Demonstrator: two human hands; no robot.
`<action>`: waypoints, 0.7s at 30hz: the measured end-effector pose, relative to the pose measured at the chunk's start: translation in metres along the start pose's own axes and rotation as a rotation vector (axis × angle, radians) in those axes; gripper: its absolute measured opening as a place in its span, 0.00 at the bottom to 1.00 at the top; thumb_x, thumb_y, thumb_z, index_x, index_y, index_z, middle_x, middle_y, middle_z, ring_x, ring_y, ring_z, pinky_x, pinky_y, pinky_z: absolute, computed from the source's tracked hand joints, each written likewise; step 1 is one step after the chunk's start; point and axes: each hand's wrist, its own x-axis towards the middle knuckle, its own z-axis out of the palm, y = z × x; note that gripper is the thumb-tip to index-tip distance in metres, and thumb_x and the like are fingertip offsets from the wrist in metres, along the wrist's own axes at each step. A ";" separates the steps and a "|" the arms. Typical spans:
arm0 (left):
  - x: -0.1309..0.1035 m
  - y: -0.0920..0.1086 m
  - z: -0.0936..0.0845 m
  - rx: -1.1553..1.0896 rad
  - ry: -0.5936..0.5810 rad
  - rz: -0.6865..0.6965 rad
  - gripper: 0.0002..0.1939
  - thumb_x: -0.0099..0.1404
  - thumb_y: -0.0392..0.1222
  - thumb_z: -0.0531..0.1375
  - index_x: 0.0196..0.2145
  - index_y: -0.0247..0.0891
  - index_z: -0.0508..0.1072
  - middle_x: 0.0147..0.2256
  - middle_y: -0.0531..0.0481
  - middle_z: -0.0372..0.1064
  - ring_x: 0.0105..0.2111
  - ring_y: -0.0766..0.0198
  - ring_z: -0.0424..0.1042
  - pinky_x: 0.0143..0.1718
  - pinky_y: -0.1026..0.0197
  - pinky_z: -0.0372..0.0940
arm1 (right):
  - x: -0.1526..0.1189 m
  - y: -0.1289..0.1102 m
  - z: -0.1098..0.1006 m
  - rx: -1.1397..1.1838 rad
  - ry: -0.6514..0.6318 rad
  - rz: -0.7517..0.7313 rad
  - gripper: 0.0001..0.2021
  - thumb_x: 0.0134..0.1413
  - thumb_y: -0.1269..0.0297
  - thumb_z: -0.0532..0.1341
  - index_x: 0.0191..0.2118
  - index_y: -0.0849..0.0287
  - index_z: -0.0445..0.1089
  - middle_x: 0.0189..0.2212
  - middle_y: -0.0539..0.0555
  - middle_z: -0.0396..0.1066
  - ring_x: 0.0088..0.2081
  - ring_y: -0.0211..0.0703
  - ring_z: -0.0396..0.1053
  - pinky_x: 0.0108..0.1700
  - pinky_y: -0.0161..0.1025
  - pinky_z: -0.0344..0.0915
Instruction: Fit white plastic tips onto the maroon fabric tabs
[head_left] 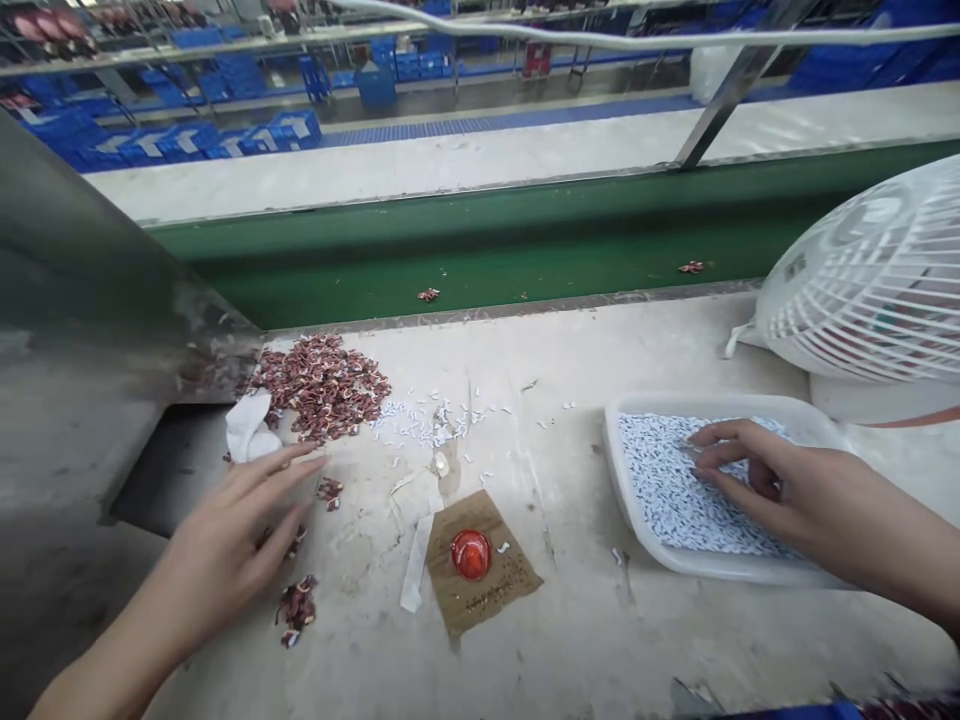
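Note:
My left hand [232, 535] hovers over the table at the left, its fingers stretched out and holding nothing. Beneath and beside it lie small clusters of reddish-brown pieces [298, 605], and a larger heap of the same pieces [322, 385] sits just beyond. My right hand [780, 480] reaches into a white plastic tub [622, 500] full of tiny pale blue-white pieces [667, 490]. Thumb and index finger pinch together above them; what is between the tips is too small to make out. Between the hands, a small red round dish [471, 555] rests on a piece of brown tape [450, 600].
Loose white bits [435, 420] are scattered mid-table. A crumpled white tissue [251, 425] lies by the metal housing [112, 300] on the left. A white fan [870, 280] stands at the right. Behind the table runs a green belt [525, 250] with two small clusters.

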 end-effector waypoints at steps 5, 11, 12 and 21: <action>-0.011 -0.023 0.029 -0.005 -0.183 0.174 0.23 0.82 0.58 0.54 0.57 0.49 0.86 0.53 0.49 0.89 0.46 0.53 0.90 0.51 0.58 0.82 | 0.013 0.000 -0.006 -0.030 -0.160 -0.041 0.08 0.73 0.66 0.59 0.51 0.52 0.75 0.35 0.58 0.86 0.26 0.51 0.76 0.33 0.48 0.63; -0.015 -0.030 0.035 0.113 -0.217 0.285 0.24 0.80 0.45 0.52 0.59 0.44 0.86 0.56 0.42 0.87 0.46 0.45 0.89 0.49 0.49 0.82 | 0.014 0.010 -0.013 0.004 -0.230 -0.042 0.15 0.70 0.63 0.59 0.57 0.53 0.75 0.40 0.58 0.90 0.34 0.60 0.84 0.35 0.48 0.67; -0.017 -0.030 0.035 0.123 -0.216 0.306 0.24 0.80 0.45 0.52 0.58 0.44 0.86 0.56 0.41 0.87 0.47 0.45 0.89 0.49 0.48 0.81 | 0.012 0.010 -0.015 0.008 -0.231 -0.038 0.15 0.70 0.63 0.58 0.58 0.54 0.74 0.40 0.58 0.90 0.34 0.60 0.84 0.36 0.48 0.67; -0.014 -0.017 0.046 0.190 -0.086 0.278 0.20 0.80 0.44 0.53 0.52 0.36 0.84 0.49 0.38 0.89 0.41 0.43 0.89 0.46 0.45 0.80 | 0.008 0.002 -0.026 0.146 -0.230 -0.019 0.14 0.62 0.61 0.63 0.53 0.54 0.72 0.36 0.54 0.87 0.27 0.50 0.77 0.33 0.45 0.64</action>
